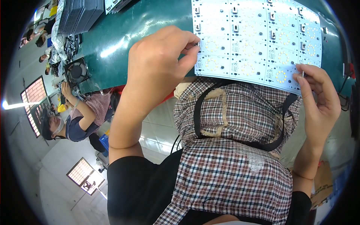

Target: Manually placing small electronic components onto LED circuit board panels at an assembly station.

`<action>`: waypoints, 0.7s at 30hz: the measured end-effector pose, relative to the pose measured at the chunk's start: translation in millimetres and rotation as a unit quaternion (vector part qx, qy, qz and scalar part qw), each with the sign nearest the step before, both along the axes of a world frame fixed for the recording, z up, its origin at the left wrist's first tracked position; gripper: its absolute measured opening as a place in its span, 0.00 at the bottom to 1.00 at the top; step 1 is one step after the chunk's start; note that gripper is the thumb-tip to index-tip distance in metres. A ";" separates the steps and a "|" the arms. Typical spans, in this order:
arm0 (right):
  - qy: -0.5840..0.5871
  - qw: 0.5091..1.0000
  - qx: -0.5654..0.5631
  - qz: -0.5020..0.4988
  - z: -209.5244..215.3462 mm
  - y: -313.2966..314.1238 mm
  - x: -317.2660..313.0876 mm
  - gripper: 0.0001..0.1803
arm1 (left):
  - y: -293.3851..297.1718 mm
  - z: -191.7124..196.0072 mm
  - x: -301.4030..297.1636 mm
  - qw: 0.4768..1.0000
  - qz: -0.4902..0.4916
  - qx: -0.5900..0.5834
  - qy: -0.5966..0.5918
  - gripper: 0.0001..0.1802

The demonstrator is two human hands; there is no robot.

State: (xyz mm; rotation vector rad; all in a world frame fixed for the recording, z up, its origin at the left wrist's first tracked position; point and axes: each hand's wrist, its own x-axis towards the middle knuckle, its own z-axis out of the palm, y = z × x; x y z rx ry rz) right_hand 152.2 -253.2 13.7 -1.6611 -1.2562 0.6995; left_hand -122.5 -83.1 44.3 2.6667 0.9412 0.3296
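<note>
A white LED circuit board panel (249, 63) lies at the table's near edge, its lower part reaching over my lap. It carries rings of yellow LEDs and small black round parts. Small slide switches (273, 35) stand upright in its farther rows; nearer rows show bare pads. My left hand (159, 56) pinches thumb and forefinger at the panel's left edge, over a switch position; what lies between the fingertips is mostly hidden. At the near right corner, my right hand (318, 90) pinches a tiny thin piece, too small to name, its fingertips touching or just over the panel.
The green tabletop (123, 45) extends to the left. Stacked panels (80, 17) stand at the far left, beside plastic bags and a black fan (77, 71). A co-worker (75, 116) sits at the left. A cardboard box (321, 183) is at the lower right.
</note>
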 end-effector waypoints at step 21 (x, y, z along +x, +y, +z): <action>-0.033 0.999 -0.001 0.039 0.4 -0.4 4.8 0.11 | 1.2 11.3 2.7 0.998 -0.021 0.008 0.053 0.09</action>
